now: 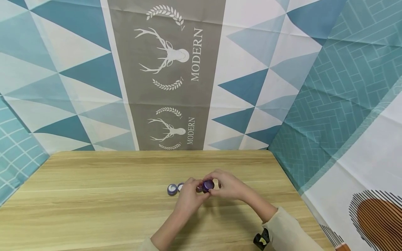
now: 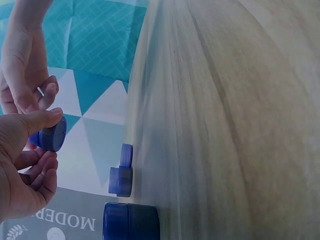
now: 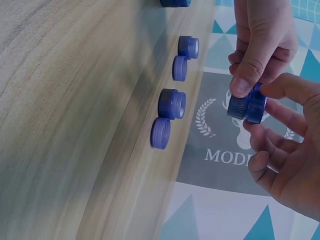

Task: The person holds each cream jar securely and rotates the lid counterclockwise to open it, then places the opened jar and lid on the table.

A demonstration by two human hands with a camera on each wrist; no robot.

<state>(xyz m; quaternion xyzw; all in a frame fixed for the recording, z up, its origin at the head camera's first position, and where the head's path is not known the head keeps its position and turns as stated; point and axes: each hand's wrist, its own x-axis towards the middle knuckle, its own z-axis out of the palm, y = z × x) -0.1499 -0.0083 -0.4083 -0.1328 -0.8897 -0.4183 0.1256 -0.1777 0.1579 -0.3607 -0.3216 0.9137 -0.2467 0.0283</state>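
Both hands meet over the table around one small blue-purple jar (image 3: pixel 238 107). My left hand (image 1: pixel 189 196) pinches the darker part of the jar between thumb and fingers. From the other side, my right hand (image 1: pixel 230 184) pinches its shinier lid (image 3: pixel 257 104), with the thumb below and fingertips above in the head view. The jar is held on its side in the right wrist view, its two parts lined up against each other. On the table beside the hands stand an open jar (image 3: pixel 171 104) with a pale inside and a loose lid (image 3: pixel 160 133).
A second open jar (image 3: pixel 188 47) and another loose lid (image 3: pixel 180 68) stand in the same row. A larger-looking blue jar (image 2: pixel 131 221) appears close in the left wrist view. The wooden table (image 1: pixel 94 209) meets a patterned cloth backdrop (image 1: pixel 78 87) at its back edge.
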